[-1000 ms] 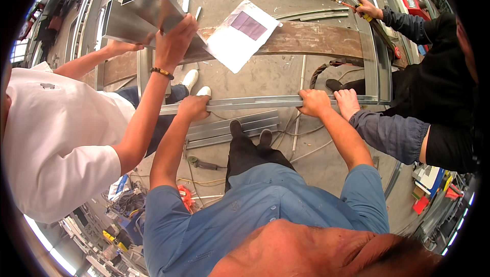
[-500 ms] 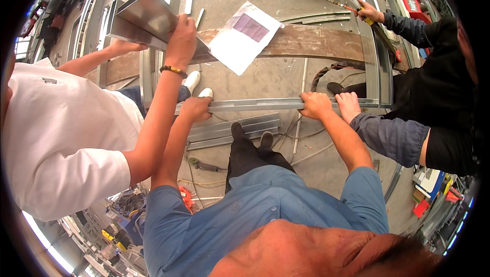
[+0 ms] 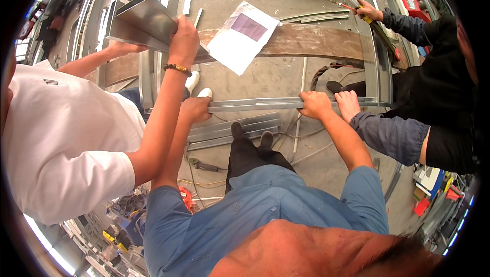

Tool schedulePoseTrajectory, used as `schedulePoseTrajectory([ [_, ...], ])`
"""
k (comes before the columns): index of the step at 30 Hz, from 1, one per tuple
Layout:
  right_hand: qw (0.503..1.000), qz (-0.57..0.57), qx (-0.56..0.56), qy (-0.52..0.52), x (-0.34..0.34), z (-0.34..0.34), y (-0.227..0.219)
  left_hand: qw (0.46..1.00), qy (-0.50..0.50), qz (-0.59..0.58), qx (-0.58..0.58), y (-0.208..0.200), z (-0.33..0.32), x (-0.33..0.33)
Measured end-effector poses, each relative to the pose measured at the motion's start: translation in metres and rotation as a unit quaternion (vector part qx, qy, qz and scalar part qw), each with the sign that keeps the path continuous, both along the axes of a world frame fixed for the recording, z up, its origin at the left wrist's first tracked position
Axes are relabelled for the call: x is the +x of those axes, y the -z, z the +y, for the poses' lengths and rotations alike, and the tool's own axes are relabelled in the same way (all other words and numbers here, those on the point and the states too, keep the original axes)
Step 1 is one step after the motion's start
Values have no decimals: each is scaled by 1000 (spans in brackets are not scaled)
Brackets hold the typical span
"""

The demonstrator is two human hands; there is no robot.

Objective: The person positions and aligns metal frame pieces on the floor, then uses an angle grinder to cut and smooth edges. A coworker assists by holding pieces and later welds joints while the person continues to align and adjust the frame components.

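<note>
Floor [image 3: 278, 83]: grey, stretching out under all of us.
Person at left [image 3: 71, 134]: white shirt, gripping a folded metal channel [image 3: 145, 19]; one forearm crosses in front of mine.
Person at right [image 3: 429, 73]: dark clothes, one bare hand [image 3: 348, 105] on the rail [image 3: 255, 104] just beside my right hand [image 3: 315, 104], the other gripping a yellow-handled tool [image 3: 367, 19].
Board [image 3: 321, 41]: brown and long, lying crosswise beyond the rail.
Rail: thin, silvery, running crosswise in front of me above the floor; its right end meets the frame [image 3: 376, 68], its left stretch is partly hidden.
Strips [image 3: 263, 120]: metal, on the floor by my shoes [image 3: 237, 130].
Paper [image 3: 240, 42]: white with a purple block, lying on the board and overhanging its near edge.
My left hand [image 3: 195, 109]: wrapped round the rail.
My right hand: wrapped round the same rail, well apart from my left.
Power tool [image 3: 204, 166]: on the floor, left of my legs.
</note>
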State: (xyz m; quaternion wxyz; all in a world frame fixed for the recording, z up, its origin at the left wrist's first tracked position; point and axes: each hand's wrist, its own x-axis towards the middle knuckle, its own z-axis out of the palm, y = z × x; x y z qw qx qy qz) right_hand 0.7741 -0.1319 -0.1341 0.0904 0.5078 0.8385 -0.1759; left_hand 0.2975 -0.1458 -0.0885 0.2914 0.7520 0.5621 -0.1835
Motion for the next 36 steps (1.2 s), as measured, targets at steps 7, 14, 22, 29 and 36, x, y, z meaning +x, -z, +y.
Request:
schedulePoseTrajectory([
  [7,1000,5,1,1,4,0,5,1000,11,9,20,4,-1,3],
  [14,1000,-8,-13,5,-1,2,-3,1000,5,15,18,8,-3,0],
  [22,1000,0,-4,2,0,1,-3,1000,9,15,22,9,-3,0],
  [29,1000,0,-3,4,0,1,-1,1000,7,13,17,5,-1,2],
  [36,1000,-8,-14,-1,3,1,3,1000,8,10,16,3,-1,2],
])
